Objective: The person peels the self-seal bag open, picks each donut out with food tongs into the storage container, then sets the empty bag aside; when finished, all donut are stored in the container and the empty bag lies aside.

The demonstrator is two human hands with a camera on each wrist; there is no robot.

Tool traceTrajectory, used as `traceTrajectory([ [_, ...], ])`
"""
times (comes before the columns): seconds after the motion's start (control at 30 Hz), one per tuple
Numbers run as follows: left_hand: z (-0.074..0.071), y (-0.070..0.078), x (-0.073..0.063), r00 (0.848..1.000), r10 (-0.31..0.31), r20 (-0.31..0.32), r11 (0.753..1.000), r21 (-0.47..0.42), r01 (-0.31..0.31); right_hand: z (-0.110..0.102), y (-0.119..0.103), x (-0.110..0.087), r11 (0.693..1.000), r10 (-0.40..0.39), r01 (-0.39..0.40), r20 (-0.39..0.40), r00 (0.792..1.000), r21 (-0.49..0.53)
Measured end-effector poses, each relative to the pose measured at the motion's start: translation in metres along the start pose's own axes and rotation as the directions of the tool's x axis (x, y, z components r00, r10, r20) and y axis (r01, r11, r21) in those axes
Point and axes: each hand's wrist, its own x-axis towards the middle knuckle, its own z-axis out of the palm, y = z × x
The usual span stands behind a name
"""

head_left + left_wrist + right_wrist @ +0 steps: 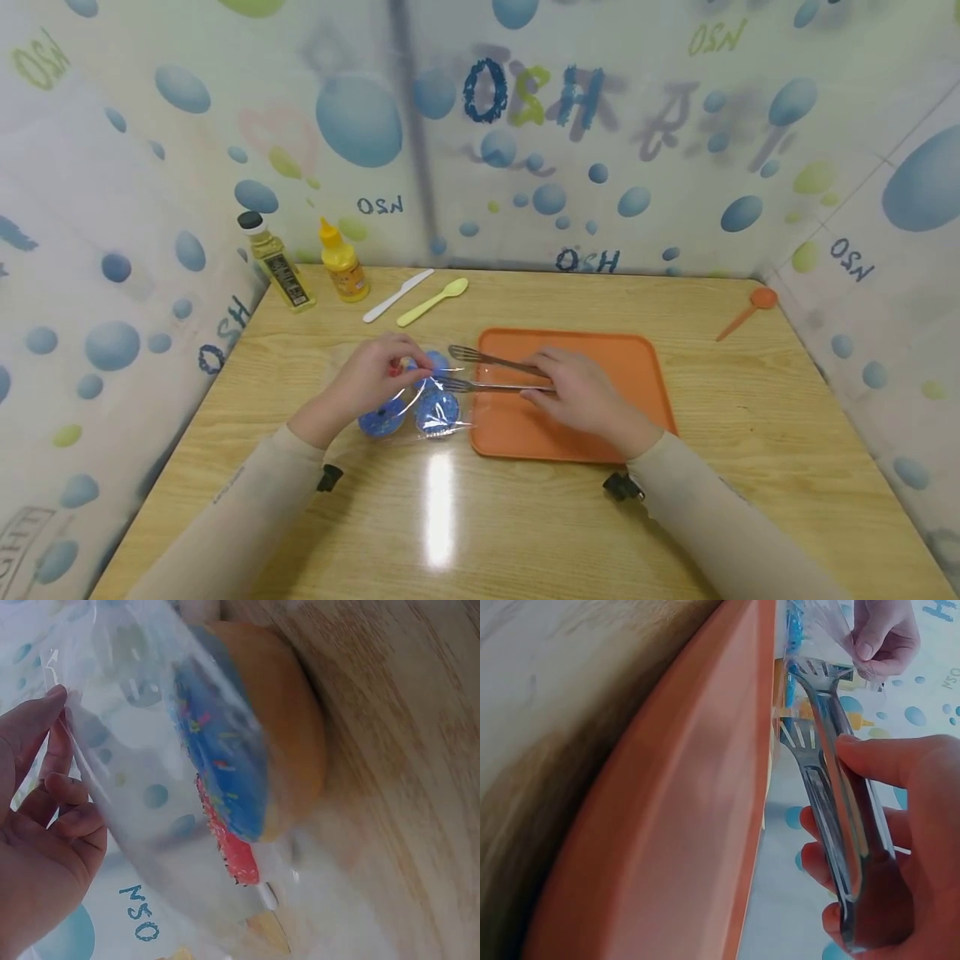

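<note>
My left hand (pixel 363 382) pinches the edge of a clear plastic bag (pixel 124 765) between thumb and fingers, lifting its film. Several doughnuts with blue icing lie in the bag, one (pixel 437 412) nearest the tray; the left wrist view shows sprinkles on a blue doughnut (pixel 225 750). Behind it is a piece with red icing (pixel 232 851). My right hand (pixel 581 392) grips metal tongs (pixel 832 772) with slotted ends. Their two arms stand apart with nothing between them, tips beside the bag's mouth, above an orange tray (pixel 555 433).
Toward the back left stand an oil bottle (pixel 283 271) with a dark cap and a yellow squeeze bottle (pixel 345 271). A white knife (pixel 397 296) and a yellow spoon (pixel 432 303) lie nearby. At the back right is an orange spoon (pixel 761 300). Patterned walls border the wooden table (pixel 540 533).
</note>
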Motion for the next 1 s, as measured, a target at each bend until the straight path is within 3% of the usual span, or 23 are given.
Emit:
traceTrajectory([
  [0.37,0.001,-0.001,-0.001,0.998,0.054,-0.035,0.999,-0.004,-0.054,0.006,-0.008,0.000,0.998,-0.019,0.021,0.028,0.999,-0.060],
  [0.73,-0.001,-0.004,-0.005,1.000,0.024,-0.011,1.000,-0.001,-0.024,0.008,-0.009,-0.007,1.000,-0.030,0.030,-0.049,0.998,-0.007],
  [1.0,0.000,-0.002,-0.004,0.999,0.026,-0.022,1.000,0.000,-0.026,0.004,-0.017,-0.002,1.000,-0.011,0.010,-0.020,1.000,-0.025],
])
